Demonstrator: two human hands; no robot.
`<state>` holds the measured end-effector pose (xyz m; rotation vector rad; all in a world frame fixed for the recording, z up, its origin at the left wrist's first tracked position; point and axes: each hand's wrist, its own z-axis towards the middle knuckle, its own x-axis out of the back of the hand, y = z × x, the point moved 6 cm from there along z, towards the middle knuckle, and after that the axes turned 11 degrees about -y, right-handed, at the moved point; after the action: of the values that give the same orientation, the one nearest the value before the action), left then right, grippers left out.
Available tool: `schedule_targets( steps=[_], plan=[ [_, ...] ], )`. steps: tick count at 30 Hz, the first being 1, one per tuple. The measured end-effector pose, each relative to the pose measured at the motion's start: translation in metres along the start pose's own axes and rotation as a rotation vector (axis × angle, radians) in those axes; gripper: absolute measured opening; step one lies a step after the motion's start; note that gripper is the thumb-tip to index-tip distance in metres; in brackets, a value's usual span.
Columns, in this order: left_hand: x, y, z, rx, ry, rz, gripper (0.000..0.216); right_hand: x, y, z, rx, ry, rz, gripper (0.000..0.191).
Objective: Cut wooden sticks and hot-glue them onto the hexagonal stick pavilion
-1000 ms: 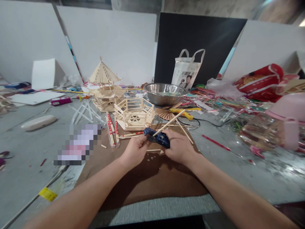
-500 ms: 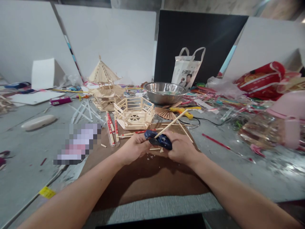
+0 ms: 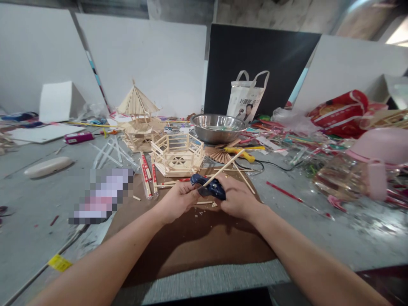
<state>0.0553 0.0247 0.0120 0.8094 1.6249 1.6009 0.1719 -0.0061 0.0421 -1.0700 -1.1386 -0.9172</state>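
Observation:
My right hand (image 3: 239, 199) is closed round a dark blue hand tool (image 3: 216, 190), which looks like a cutter; its exact kind is unclear. A pale wooden stick (image 3: 225, 168) slants up to the right across the tool. At the stick's lower end my left hand (image 3: 177, 202) is closed in a pinch, its fingertips against the tool's dark front part and partly hidden. Beneath both hands lies a brown board (image 3: 191, 246) with small pale chips and a short stick piece (image 3: 204, 203). Just beyond stands a hexagonal stick frame (image 3: 178, 157) with railing-like sides.
Behind the frame rises a stick pavilion (image 3: 138, 112) with a pointed roof. Wrapped chopsticks (image 3: 145, 174) lie left of my hands. Farther back are a steel bowl (image 3: 218, 127), a paper fan (image 3: 218, 155) and a yellow-handled tool (image 3: 240, 154) with a cord. A pink-lidded jug (image 3: 372, 144) stands right.
The view has shifted slightly, so the scene sits a little lower and farther left. Both hands keep their hold on the tool and stick, with little other movement.

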Motion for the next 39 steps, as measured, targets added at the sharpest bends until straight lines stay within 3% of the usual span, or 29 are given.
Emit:
schedule_targets(
  steps=[4,7,11,16,18,21,23,24,27,30,39],
  plan=[
    [-0.002,-0.002,-0.005,0.055,-0.121,-0.229,0.027,0.010,0.009,0.000,0.067,0.081,-0.039,0.045],
    [0.006,0.005,-0.008,0.029,-0.061,-0.208,0.025,0.018,0.041,0.001,-0.112,0.139,-0.106,0.041],
    [0.021,0.011,-0.007,0.029,0.137,0.209,0.027,0.009,0.087,0.002,-0.357,0.038,-0.214,0.052],
    [0.024,0.014,-0.005,0.020,0.248,0.830,0.030,-0.008,0.106,0.007,-0.406,-0.029,-0.288,0.063],
    [0.025,0.010,-0.004,0.068,0.260,0.989,0.031,-0.003,0.099,0.006,-0.395,0.027,-0.290,0.060],
    [0.024,0.008,-0.005,0.132,0.274,1.169,0.031,0.018,0.069,-0.002,-0.345,0.242,-0.244,0.041],
    [0.021,0.008,-0.005,0.161,0.271,1.262,0.030,0.032,0.038,-0.011,-0.231,0.436,-0.233,0.032],
    [0.019,0.008,-0.005,0.175,0.272,1.299,0.030,0.033,0.021,-0.013,-0.122,0.455,-0.240,0.029],
    [0.013,0.009,-0.005,0.191,0.265,1.376,0.031,0.023,-0.019,-0.011,0.120,0.373,-0.283,0.028],
    [0.005,0.011,-0.005,0.152,0.255,1.428,0.030,0.003,-0.033,-0.003,0.242,0.188,-0.287,0.027],
    [-0.002,0.005,-0.003,0.188,0.213,1.533,0.028,-0.013,-0.023,0.002,0.170,0.111,-0.334,0.027]
  ],
)
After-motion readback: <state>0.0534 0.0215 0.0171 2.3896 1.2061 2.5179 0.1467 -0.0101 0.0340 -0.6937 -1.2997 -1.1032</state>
